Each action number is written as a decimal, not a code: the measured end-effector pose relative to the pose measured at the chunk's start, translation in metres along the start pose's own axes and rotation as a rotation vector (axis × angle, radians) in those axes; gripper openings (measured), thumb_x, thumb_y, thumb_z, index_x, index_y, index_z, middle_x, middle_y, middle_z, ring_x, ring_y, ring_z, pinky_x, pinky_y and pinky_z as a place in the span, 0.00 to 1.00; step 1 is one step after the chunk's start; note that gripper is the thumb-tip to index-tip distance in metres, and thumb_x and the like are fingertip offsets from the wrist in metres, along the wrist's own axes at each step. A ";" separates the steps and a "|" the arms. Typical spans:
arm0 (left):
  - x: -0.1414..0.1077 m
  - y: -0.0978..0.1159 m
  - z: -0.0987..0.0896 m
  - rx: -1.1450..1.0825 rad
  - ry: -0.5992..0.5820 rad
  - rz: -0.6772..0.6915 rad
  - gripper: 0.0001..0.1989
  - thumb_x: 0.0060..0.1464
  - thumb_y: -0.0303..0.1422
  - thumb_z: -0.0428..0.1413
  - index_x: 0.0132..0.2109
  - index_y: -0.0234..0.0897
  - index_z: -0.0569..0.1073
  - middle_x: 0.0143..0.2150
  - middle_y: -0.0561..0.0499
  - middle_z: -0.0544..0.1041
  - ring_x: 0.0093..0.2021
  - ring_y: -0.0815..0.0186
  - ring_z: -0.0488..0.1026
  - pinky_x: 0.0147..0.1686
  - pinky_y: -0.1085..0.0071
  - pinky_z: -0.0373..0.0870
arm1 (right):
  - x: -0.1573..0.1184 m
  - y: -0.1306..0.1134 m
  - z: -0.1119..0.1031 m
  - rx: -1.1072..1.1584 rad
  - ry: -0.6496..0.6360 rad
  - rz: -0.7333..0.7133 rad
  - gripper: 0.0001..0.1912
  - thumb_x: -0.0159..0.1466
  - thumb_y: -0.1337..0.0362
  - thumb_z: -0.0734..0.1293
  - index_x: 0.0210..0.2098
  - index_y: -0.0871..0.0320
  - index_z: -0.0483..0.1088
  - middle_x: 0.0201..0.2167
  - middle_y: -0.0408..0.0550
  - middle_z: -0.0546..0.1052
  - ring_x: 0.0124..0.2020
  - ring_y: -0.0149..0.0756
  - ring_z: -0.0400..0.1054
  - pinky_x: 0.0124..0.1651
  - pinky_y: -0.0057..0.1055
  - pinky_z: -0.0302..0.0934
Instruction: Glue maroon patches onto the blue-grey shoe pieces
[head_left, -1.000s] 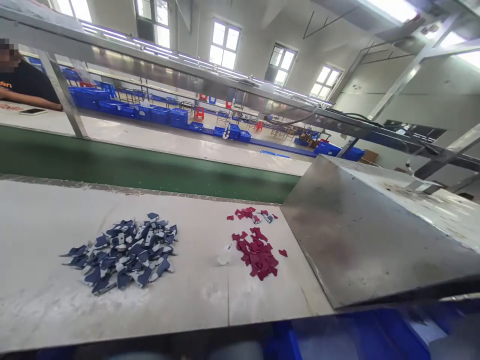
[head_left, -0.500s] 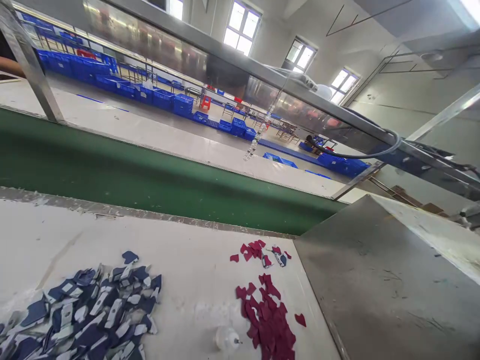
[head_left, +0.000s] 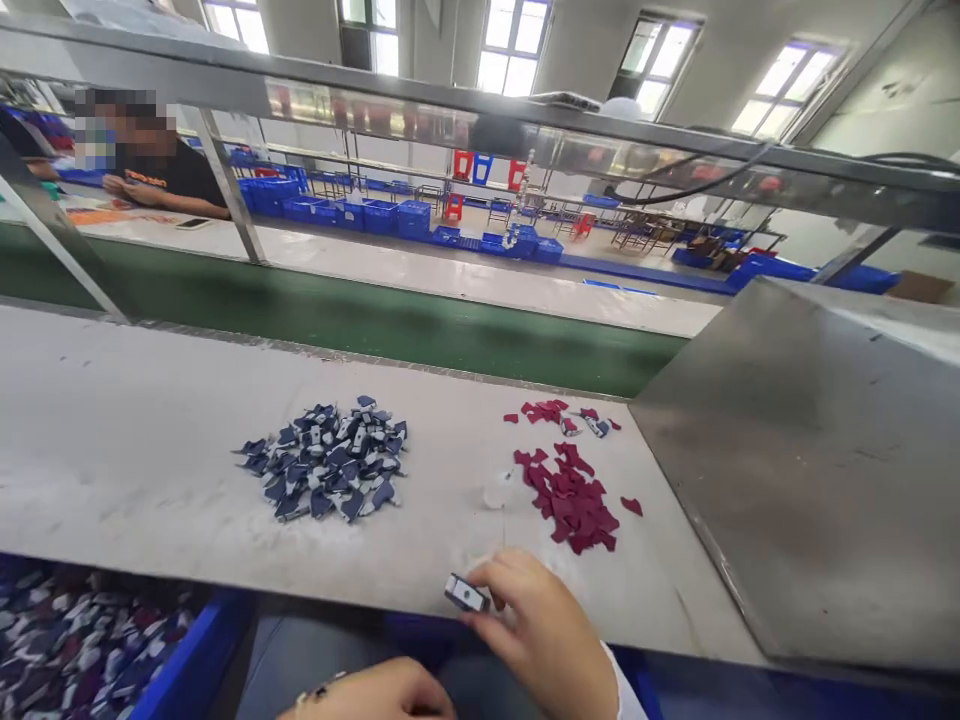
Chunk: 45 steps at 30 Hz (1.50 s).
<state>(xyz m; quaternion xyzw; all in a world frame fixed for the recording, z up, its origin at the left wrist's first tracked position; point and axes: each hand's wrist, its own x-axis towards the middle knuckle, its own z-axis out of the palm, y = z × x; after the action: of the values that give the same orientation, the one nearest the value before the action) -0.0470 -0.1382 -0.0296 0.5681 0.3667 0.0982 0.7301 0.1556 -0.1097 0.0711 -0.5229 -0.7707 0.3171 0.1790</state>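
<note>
My right hand point(head_left: 536, 625) pinches a small navy and white piece point(head_left: 466, 593) between thumb and fingers, over the front edge of the white table point(head_left: 450, 440). At the bottom, my left hand point(head_left: 375, 692) is partly cut off by the frame; its fingers curl down and whatever they may hold is hidden. A heap of navy and white pieces point(head_left: 330, 460) lies on the table left of centre. Maroon pieces point(head_left: 574, 500) are piled to the right, with a small clear bottle point(head_left: 499, 490) beside them. Behind that pile lie more maroon bits point(head_left: 545, 410) and a few navy-white pieces point(head_left: 596, 424).
A blue bin point(head_left: 199, 650) full of mixed pieces stands at the lower left. A metal panel point(head_left: 787, 480) rises on the right. Beyond the green strip point(head_left: 375, 325), a person point(head_left: 172, 165) in black sits at the far bench, under a metal beam.
The view has swung down and left. Both hands, the held piece, the blue bin and the seated person's upper body now show.
</note>
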 end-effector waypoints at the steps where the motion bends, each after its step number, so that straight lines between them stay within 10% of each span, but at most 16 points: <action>1: -0.007 0.005 0.002 -0.127 0.022 -0.015 0.22 0.61 0.50 0.53 0.42 0.33 0.78 0.36 0.48 0.79 0.37 0.62 0.76 0.41 0.66 0.72 | -0.001 -0.003 -0.001 0.032 0.006 -0.016 0.08 0.59 0.71 0.72 0.39 0.56 0.76 0.31 0.44 0.75 0.36 0.39 0.68 0.41 0.33 0.59; 5: -0.012 0.035 0.003 -0.836 0.112 0.055 0.29 0.62 0.54 0.47 0.52 0.34 0.76 0.47 0.41 0.78 0.40 0.64 0.77 0.35 0.74 0.70 | 0.007 -0.006 0.003 0.194 -0.046 -0.153 0.19 0.52 0.80 0.71 0.39 0.54 0.78 0.28 0.40 0.76 0.32 0.33 0.69 0.39 0.28 0.59; 8: -0.006 0.052 0.002 -0.962 0.210 0.150 0.19 0.61 0.43 0.57 0.51 0.35 0.77 0.52 0.42 0.76 0.46 0.66 0.75 0.41 0.76 0.71 | 0.010 0.003 0.001 0.260 -0.086 -0.210 0.23 0.50 0.81 0.71 0.39 0.50 0.79 0.35 0.42 0.75 0.39 0.34 0.69 0.44 0.27 0.60; 12: 0.002 0.065 -0.006 -0.910 0.308 0.051 0.16 0.58 0.35 0.61 0.52 0.32 0.76 0.47 0.42 0.78 0.44 0.67 0.75 0.45 0.75 0.71 | 0.013 0.036 -0.019 0.403 0.053 -0.021 0.15 0.58 0.65 0.72 0.44 0.54 0.72 0.36 0.44 0.72 0.36 0.37 0.66 0.41 0.32 0.61; 16: 0.014 0.072 -0.029 -0.753 0.270 0.103 0.27 0.48 0.33 0.69 0.55 0.38 0.73 0.51 0.45 0.75 0.48 0.66 0.73 0.45 0.75 0.70 | 0.043 0.074 -0.022 0.390 0.306 0.255 0.28 0.58 0.56 0.71 0.54 0.56 0.61 0.51 0.54 0.68 0.45 0.45 0.64 0.48 0.43 0.59; 23: 0.043 0.095 -0.068 -0.450 0.225 0.228 0.19 0.49 0.29 0.68 0.46 0.38 0.70 0.45 0.51 0.71 0.44 0.70 0.71 0.42 0.76 0.68 | 0.089 0.097 0.001 0.579 0.165 0.201 0.19 0.63 0.54 0.66 0.50 0.54 0.63 0.45 0.49 0.74 0.44 0.42 0.69 0.47 0.38 0.62; 29: 0.075 0.119 -0.090 -0.350 0.162 0.168 0.17 0.56 0.31 0.62 0.48 0.39 0.64 0.45 0.50 0.71 0.42 0.66 0.76 0.43 0.70 0.68 | 0.073 0.093 -0.039 0.711 0.208 0.312 0.21 0.69 0.49 0.60 0.53 0.49 0.47 0.32 0.40 0.73 0.27 0.33 0.66 0.30 0.28 0.61; 35: 0.103 0.108 -0.090 -0.395 0.236 0.181 0.21 0.53 0.31 0.64 0.48 0.39 0.62 0.41 0.52 0.69 0.33 0.73 0.67 0.32 0.75 0.63 | 0.065 0.103 -0.066 0.829 0.039 0.201 0.22 0.64 0.55 0.69 0.55 0.47 0.61 0.45 0.48 0.72 0.32 0.32 0.65 0.30 0.26 0.61; 39: 0.103 0.098 -0.092 -0.367 0.260 0.232 0.19 0.55 0.28 0.61 0.49 0.41 0.61 0.45 0.52 0.65 0.38 0.71 0.71 0.39 0.73 0.67 | 0.060 0.109 -0.054 1.175 -0.130 0.009 0.46 0.53 0.58 0.78 0.64 0.41 0.52 0.49 0.50 0.71 0.27 0.27 0.63 0.28 0.25 0.61; 45: 0.103 0.094 -0.093 -0.284 0.300 0.233 0.21 0.58 0.25 0.56 0.54 0.45 0.58 0.52 0.50 0.65 0.45 0.67 0.75 0.47 0.69 0.71 | 0.060 0.107 -0.045 1.325 -0.232 -0.002 0.41 0.63 0.53 0.72 0.68 0.46 0.47 0.42 0.52 0.78 0.25 0.28 0.71 0.26 0.23 0.64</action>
<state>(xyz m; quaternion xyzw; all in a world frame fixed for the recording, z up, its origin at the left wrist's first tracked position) -0.0084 0.0215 0.0032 0.4771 0.3854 0.3158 0.7240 0.2336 -0.0142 0.0284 -0.2641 -0.4279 0.7771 0.3784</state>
